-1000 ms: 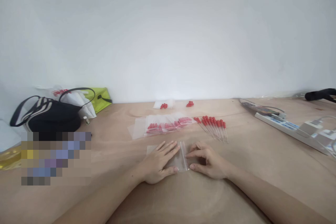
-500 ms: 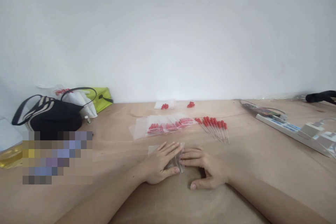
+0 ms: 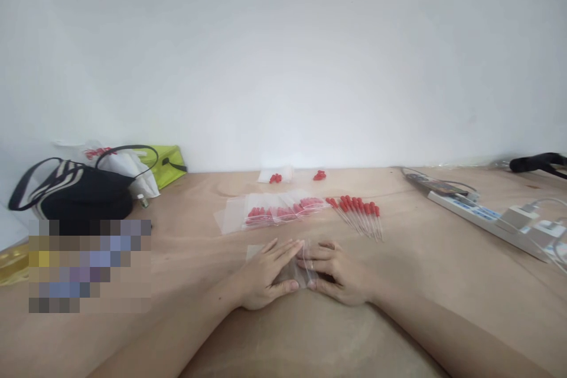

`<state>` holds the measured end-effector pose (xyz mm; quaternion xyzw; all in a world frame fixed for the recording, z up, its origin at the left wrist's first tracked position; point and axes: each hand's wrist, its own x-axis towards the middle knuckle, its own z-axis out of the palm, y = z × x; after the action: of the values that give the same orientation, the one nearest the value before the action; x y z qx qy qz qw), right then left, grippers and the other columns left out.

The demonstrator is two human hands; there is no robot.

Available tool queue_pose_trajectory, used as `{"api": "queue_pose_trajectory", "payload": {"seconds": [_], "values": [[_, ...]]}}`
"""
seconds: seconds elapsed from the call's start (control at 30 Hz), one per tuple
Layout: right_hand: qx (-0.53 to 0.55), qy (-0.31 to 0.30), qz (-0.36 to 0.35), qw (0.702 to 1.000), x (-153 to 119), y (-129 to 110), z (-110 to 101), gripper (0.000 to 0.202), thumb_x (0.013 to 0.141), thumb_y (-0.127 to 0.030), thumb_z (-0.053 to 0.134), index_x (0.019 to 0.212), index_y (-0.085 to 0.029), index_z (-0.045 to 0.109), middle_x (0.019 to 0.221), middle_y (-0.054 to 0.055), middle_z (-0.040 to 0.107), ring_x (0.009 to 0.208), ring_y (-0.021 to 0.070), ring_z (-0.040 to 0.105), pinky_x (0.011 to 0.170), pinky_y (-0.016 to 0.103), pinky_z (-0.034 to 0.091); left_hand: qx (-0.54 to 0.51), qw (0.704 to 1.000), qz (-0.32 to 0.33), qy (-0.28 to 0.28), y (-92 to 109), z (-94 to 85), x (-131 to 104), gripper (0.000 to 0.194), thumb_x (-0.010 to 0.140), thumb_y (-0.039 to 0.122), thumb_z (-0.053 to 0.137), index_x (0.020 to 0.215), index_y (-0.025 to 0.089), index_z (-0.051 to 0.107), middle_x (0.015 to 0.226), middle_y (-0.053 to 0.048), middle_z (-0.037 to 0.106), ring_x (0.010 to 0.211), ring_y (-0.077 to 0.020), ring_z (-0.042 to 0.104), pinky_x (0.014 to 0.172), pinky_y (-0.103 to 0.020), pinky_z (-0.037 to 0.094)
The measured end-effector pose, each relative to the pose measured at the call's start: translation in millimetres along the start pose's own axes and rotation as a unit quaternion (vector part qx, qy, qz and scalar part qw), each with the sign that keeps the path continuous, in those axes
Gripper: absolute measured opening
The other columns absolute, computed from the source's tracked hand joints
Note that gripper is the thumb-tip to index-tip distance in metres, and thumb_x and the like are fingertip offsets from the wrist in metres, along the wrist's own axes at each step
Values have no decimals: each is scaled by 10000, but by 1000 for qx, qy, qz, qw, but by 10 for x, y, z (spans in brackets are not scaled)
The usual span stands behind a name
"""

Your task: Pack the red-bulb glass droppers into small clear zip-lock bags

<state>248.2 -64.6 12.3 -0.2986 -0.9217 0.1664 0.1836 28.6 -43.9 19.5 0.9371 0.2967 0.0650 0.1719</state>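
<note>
A clear plastic bag (image 3: 302, 273) lies on the table between my hands. My left hand (image 3: 268, 274) rests on its left part, palm down with the fingers spread. On the bag's right edge are the fingertips and thumb of my right hand (image 3: 339, 274), whose fingers are apart and slightly bent. Beyond them lies a row of overlapping clear bags (image 3: 233, 212) with red-topped pieces inside. To its right, several red-topped droppers (image 3: 358, 208) are fanned out loose. Two small clusters of red pieces (image 3: 275, 178) (image 3: 319, 175) sit near the wall, the left one by a clear bag.
At the left stand a black bag (image 3: 88, 195), a white plastic bag (image 3: 135, 171) and a green bag (image 3: 170, 168), with a small bottle (image 3: 142, 201) beside them. A power strip (image 3: 482, 218) with chargers, cables and a phone (image 3: 438, 185) lies at the right.
My right hand has shifted slightly left, and its thumb has moved up onto the bag's edge. My left hand stays on the bag. The whole view has shifted a little.
</note>
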Motion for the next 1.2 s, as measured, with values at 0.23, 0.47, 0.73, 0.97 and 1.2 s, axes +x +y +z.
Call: {"api": "queue_pose_trajectory", "payload": {"seconds": [0.23, 0.47, 0.73, 0.97, 1.2], "values": [[-7, -8, -4, 1000, -30, 143, 15, 272, 853, -276, 396, 1060, -265, 573, 1270, 50, 457, 1151, 167, 410, 960, 381, 225, -18, 999, -45, 19, -58, 2, -35, 609, 857, 445, 380, 1366, 239, 116, 1410, -45, 207, 1277, -259, 185, 1028, -443, 209], [-8, 4, 27, 1000, -116, 250, -106, 296, 849, -278, 392, 1070, -236, 584, 1335, 71, 372, 1214, 209, 338, 970, 421, 231, -41, 997, -60, 24, -175, -17, -82, 495, 871, 401, 377, 1329, 259, 258, 1373, -21, 308, 1269, -225, 223, 1043, -439, 180], [59, 53, 151, 985, -129, 548, -306, 235, 743, -237, 481, 897, -204, 655, 942, 37, 654, 829, 178, 591, 721, 284, 432, -46, 999, -7, 23, -177, -17, 40, 393, 870, 354, 407, 1249, 251, 408, 1327, -32, 386, 1235, -186, 311, 1046, -429, 158], [-197, 132, 415, 878, 272, 896, -346, 227, 748, -102, 417, 896, -145, 584, 875, 114, 614, 782, 209, 574, 640, 277, 385, -32, 999, 4, 40, -219, 44, 58, 388, 864, 380, 410, 1234, 266, 431, 1347, -40, 354, 1240, -216, 293, 1027, -430, 202], [-218, 139, 460, 850, 453, 897, -214, 246, 798, -74, 348, 998, -55, 491, 909, 223, 564, 840, 270, 566, 627, 311, 403, 11, 994, -5, 105, -149, 54, 0, 375, 819, 361, 485, 1142, 174, 519, 1139, -106, 490, 1034, -227, 477, 899, -349, 379]]}}
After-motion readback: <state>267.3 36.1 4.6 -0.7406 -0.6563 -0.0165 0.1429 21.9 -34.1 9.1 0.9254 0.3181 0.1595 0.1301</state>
